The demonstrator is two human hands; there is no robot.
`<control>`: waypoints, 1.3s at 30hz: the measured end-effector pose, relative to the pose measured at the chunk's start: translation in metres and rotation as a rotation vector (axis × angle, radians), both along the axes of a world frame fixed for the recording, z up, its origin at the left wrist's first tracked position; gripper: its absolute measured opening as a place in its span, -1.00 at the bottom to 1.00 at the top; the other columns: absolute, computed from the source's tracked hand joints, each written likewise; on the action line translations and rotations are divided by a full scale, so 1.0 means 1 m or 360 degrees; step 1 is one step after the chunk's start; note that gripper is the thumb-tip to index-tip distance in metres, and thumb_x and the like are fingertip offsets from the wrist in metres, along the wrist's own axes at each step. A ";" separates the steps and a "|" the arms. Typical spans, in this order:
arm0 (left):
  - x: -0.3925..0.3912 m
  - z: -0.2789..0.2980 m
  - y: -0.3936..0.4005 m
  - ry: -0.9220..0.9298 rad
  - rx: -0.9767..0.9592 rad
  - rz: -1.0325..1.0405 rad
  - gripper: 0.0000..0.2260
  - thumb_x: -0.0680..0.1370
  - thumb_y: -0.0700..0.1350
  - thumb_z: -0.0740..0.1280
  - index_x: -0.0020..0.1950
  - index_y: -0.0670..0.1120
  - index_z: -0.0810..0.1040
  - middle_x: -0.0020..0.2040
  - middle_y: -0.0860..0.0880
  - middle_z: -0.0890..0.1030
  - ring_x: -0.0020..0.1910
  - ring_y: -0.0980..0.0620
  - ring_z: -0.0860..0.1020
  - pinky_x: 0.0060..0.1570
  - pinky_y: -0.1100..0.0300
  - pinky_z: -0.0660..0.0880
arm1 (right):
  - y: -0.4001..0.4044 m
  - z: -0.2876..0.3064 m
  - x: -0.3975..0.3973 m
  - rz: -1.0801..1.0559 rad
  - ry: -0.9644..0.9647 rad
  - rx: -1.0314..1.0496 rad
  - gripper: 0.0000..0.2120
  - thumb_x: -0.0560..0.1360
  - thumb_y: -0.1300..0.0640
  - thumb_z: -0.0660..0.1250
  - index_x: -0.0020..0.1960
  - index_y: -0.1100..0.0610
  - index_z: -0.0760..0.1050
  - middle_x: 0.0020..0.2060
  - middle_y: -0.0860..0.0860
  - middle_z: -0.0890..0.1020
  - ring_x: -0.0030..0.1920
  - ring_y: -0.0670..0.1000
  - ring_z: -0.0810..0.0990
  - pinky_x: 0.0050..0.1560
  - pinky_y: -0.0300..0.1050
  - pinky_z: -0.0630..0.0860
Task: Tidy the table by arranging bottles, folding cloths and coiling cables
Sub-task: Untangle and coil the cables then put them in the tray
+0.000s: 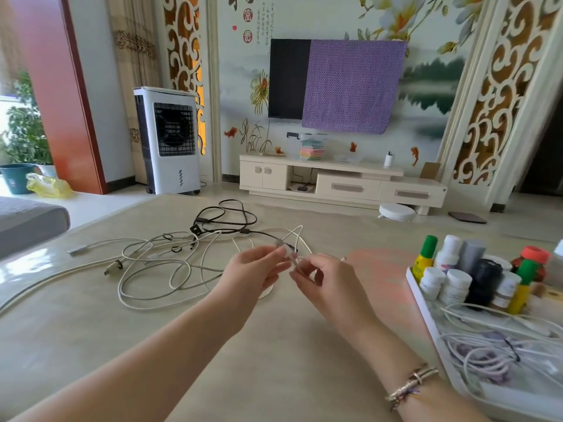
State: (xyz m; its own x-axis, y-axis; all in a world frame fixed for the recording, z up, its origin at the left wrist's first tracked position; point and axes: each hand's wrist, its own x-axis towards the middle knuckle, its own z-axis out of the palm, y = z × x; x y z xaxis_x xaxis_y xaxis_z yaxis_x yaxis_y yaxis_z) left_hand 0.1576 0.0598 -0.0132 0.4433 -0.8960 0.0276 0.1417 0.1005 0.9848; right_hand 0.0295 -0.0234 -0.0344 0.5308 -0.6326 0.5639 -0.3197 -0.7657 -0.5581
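Over the middle of the beige table [91, 345], my left hand [253, 274] and my right hand [327, 280] meet, both pinching the plug end of a white cable [300, 236] between fingertips. That cable loops back over the table behind my hands. To the left lies a tangle of white cables [158, 269], with a black cable [225, 216] looped beyond it. In a white tray [422, 303] at the right stand several bottles [457, 269], and coiled white cables [493, 351] lie in the tray's near part.
A grey cushion [30, 220] borders the table's left edge. Beyond the table are a TV cabinet [341, 184], a white air cooler [167, 141] and a round white robot vacuum [396, 212] on the floor.
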 end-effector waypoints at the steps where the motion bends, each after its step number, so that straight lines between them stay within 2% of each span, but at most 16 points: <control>1: 0.001 0.004 0.002 0.0105 -0.0060 -0.0046 -0.87 0.61 -0.13 0.26 0.07 -0.16 0.53 0.05 -0.13 0.68 0.10 0.00 0.64 0.25 0.06 0.41 | -0.001 -0.001 -0.002 -0.0059 0.0157 -0.0033 -0.89 0.47 0.01 0.36 -0.20 0.00 0.53 -0.32 -0.15 0.55 -0.37 -0.17 0.42 -0.33 -0.22 0.33; 3: 0.006 0.014 0.005 0.0371 -0.0194 -0.0082 -0.90 0.66 -0.15 0.16 0.02 -0.13 0.43 -0.07 -0.12 0.69 -0.01 -0.05 0.67 0.12 0.03 0.49 | -0.004 -0.003 -0.008 -0.0217 0.0410 -0.0084 -0.90 0.46 0.02 0.33 -0.21 -0.02 0.49 -0.30 -0.14 0.55 -0.32 -0.16 0.43 -0.32 -0.20 0.33; 5: 0.016 0.020 0.008 0.0643 -0.0303 -0.0037 -0.82 0.67 -0.15 0.11 -0.08 -0.16 0.42 -0.30 -0.09 0.58 -0.26 -0.03 0.65 -0.05 -0.02 0.60 | -0.011 -0.002 -0.019 -0.0325 0.0506 -0.0025 -0.90 0.45 0.06 0.30 -0.24 -0.03 0.46 -0.33 -0.13 0.58 -0.34 -0.13 0.45 -0.34 -0.19 0.36; 7: 0.027 0.023 0.009 0.0815 -0.0306 0.0075 -0.79 0.67 -0.15 0.11 -0.10 -0.17 0.42 -0.44 -0.02 0.40 -0.51 0.09 0.46 -0.28 0.10 0.64 | -0.018 0.002 -0.029 -0.0358 0.0514 0.0041 -0.90 0.45 0.08 0.30 -0.24 -0.06 0.49 -0.40 -0.17 0.56 -0.38 -0.15 0.45 -0.38 -0.24 0.33; 9: 0.037 0.025 0.011 0.0871 -0.0217 0.0178 -0.80 0.67 -0.14 0.12 -0.09 -0.17 0.43 -0.51 0.04 0.30 -0.62 0.16 0.26 -0.57 0.33 0.42 | -0.020 0.005 -0.031 -0.0251 0.0397 0.0097 -0.87 0.46 0.14 0.33 -0.21 -0.08 0.55 -0.38 -0.19 0.57 -0.34 -0.19 0.50 -0.32 -0.23 0.40; 11: 0.044 0.024 0.013 0.0823 -0.0158 0.0225 -0.81 0.66 -0.14 0.14 -0.08 -0.17 0.45 -0.54 0.06 0.26 -0.64 0.19 0.17 -0.67 0.39 0.18 | -0.014 0.007 -0.027 0.0002 0.0174 0.0180 -0.75 0.45 0.29 0.33 -0.21 -0.06 0.57 -0.31 -0.20 0.60 -0.27 -0.22 0.56 -0.23 -0.33 0.42; 14: 0.043 0.019 0.012 0.0751 -0.0087 0.0231 -0.86 0.64 -0.14 0.21 -0.04 -0.19 0.47 -0.52 0.07 0.24 -0.63 0.21 0.16 -0.65 0.40 0.14 | -0.003 0.009 -0.017 0.0302 -0.0054 0.0314 -0.74 0.45 0.34 0.37 -0.16 -0.03 0.61 -0.23 -0.19 0.67 -0.17 -0.23 0.63 -0.11 -0.46 0.45; 16: 0.036 0.016 0.011 0.0751 -0.0002 0.0141 -0.95 0.60 -0.21 0.26 0.02 -0.19 0.47 -0.49 0.05 0.27 -0.62 0.21 0.21 -0.62 0.41 0.20 | 0.000 0.010 -0.013 0.0454 -0.0193 0.0411 -0.78 0.44 0.36 0.40 -0.11 0.05 0.60 -0.19 -0.10 0.70 -0.10 -0.13 0.67 -0.01 -0.36 0.53; 18: 0.026 0.011 0.010 0.0724 0.0103 0.0022 -0.90 0.58 -0.33 0.23 0.06 -0.23 0.50 -0.43 0.02 0.30 -0.61 0.20 0.27 -0.60 0.41 0.28 | 0.001 0.011 -0.011 0.0545 -0.0318 0.0535 -0.79 0.42 0.40 0.43 -0.09 0.12 0.57 -0.18 -0.01 0.71 -0.08 -0.05 0.69 0.02 -0.27 0.56; 22: 0.009 -0.002 0.009 0.0640 0.0289 -0.0054 -0.82 0.60 -0.34 0.17 -0.14 -0.30 0.52 -0.44 -0.07 0.38 -0.54 0.12 0.39 -0.57 0.36 0.42 | 0.002 0.010 -0.008 0.0627 -0.0500 0.0648 -0.83 0.40 0.46 0.42 -0.15 0.21 0.57 -0.13 0.05 0.70 -0.04 0.01 0.68 0.00 -0.25 0.55; 24: 0.005 -0.006 0.009 0.0724 0.0328 -0.0062 -0.74 0.64 -0.27 0.12 -0.18 -0.31 0.48 -0.43 -0.16 0.50 -0.55 0.03 0.53 -0.53 0.29 0.52 | 0.003 0.009 -0.006 0.0687 -0.0509 0.0627 -0.80 0.41 0.50 0.38 -0.17 0.22 0.58 -0.13 0.00 0.67 -0.05 0.02 0.68 0.02 -0.25 0.53; 27: 0.004 -0.004 0.010 0.0754 0.0362 -0.0169 -0.70 0.67 -0.19 0.09 -0.11 -0.32 0.49 -0.29 -0.27 0.61 -0.43 -0.07 0.64 -0.40 0.18 0.59 | 0.009 0.009 -0.005 0.0744 -0.0393 0.0545 -0.70 0.45 0.52 0.30 -0.20 0.17 0.65 -0.14 -0.03 0.59 -0.09 -0.05 0.65 -0.01 -0.29 0.51; 32: 0.012 -0.002 0.011 0.0793 0.0481 -0.0267 -0.73 0.64 -0.19 0.15 -0.18 -0.25 0.51 -0.31 -0.15 0.59 -0.44 -0.02 0.60 -0.42 0.21 0.57 | 0.017 0.012 -0.008 0.0804 -0.0144 0.0554 -0.58 0.45 0.57 0.14 -0.22 0.22 0.68 -0.17 0.04 0.61 -0.14 -0.09 0.61 -0.06 -0.32 0.47; 35: 0.010 -0.003 0.011 0.0705 0.0579 -0.0306 -0.82 0.61 -0.23 0.21 -0.15 -0.22 0.51 -0.29 -0.09 0.49 -0.49 0.06 0.53 -0.46 0.26 0.54 | 0.021 0.018 -0.006 0.0736 -0.0205 0.0661 -0.66 0.41 0.47 0.15 -0.27 0.22 0.67 -0.29 0.05 0.67 -0.24 -0.11 0.60 -0.19 -0.39 0.43; 37: 0.006 -0.006 0.010 0.0652 0.0620 -0.0318 -0.87 0.60 -0.28 0.22 -0.12 -0.22 0.52 -0.31 -0.08 0.53 -0.47 0.08 0.58 -0.42 0.25 0.55 | 0.015 0.020 0.001 0.0450 -0.0316 0.0700 -0.72 0.41 0.33 0.19 -0.30 0.14 0.65 -0.40 0.00 0.62 -0.38 -0.09 0.49 -0.33 -0.30 0.35; 39: 0.005 -0.008 0.009 0.0623 0.0641 -0.0314 -0.87 0.59 -0.31 0.24 -0.14 -0.22 0.52 -0.37 -0.08 0.59 -0.45 0.06 0.62 -0.38 0.24 0.56 | 0.003 0.022 0.012 0.0148 -0.0250 0.0729 -0.74 0.51 0.26 0.22 -0.22 0.12 0.65 -0.40 -0.02 0.57 -0.45 -0.15 0.39 -0.35 -0.23 0.28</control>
